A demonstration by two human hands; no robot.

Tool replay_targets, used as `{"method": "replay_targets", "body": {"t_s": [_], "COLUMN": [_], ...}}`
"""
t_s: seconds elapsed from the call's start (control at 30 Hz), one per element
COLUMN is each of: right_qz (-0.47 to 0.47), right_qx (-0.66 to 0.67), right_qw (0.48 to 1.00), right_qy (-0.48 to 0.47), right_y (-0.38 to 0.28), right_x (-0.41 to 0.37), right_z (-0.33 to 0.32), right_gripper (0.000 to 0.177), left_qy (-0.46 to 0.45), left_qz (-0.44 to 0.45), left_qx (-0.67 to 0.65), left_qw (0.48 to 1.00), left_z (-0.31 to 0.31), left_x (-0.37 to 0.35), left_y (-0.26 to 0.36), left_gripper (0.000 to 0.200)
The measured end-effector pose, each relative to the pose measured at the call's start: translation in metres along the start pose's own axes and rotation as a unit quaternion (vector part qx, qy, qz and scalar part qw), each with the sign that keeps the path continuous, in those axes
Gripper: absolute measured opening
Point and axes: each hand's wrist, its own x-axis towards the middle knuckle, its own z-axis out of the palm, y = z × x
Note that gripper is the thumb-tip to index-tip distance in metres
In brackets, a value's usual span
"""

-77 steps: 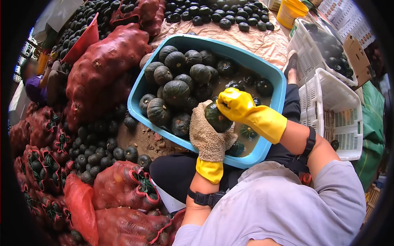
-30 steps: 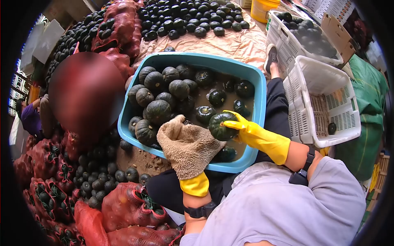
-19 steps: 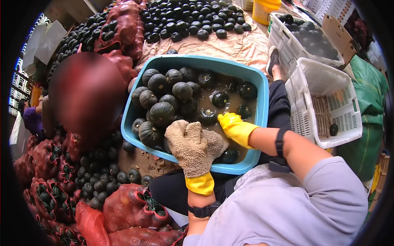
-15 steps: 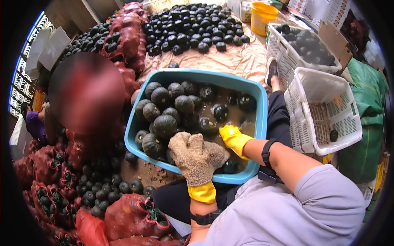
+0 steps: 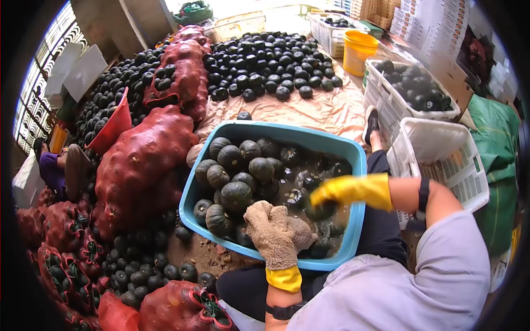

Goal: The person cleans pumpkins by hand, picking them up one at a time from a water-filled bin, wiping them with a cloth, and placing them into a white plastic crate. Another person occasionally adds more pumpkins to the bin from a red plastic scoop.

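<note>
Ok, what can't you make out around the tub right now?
All in the head view:
- Right hand: motion blur; I cannot tell whether it grips the dark squash below it.
- Left hand: it covers whatever lies under it at the near rim.
- Tub: murky water hides the bottom.
- Basket: the right arm covers its near corner.
</note>
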Motion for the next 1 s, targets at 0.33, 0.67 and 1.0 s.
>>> {"method": "replay_targets", "body": {"t_s": [0.33,0.67,1.0], "right_qz": [-0.227,-0.135,-0.091], "right_qx": [-0.203,-0.451,-0.34], "right_qw": [0.944,0.839,0.861], "right_qy": [0.13,0.272,0.366], "right_y": [-0.115,0.003,0.048], "right_x": [-0.007,0.154,0.127], "right_z": [0.008,0.01,0.03], "right_gripper": [0.06,0.086,0.079], "left_qy": [-0.004,0.001,0.022], "left_qz": [-0.03,-0.03,-0.043], "left_qx": [0.006,0.037,0.111], "left_qw": [1.0,0.999,0.993], "left_z": [-0.005,0.007,0.007], "left_x": [-0.009,-0.009,-0.009], "left_y": [0.004,-0.021,-0.018], "left_gripper": [0.022,0.023,0.023]}}
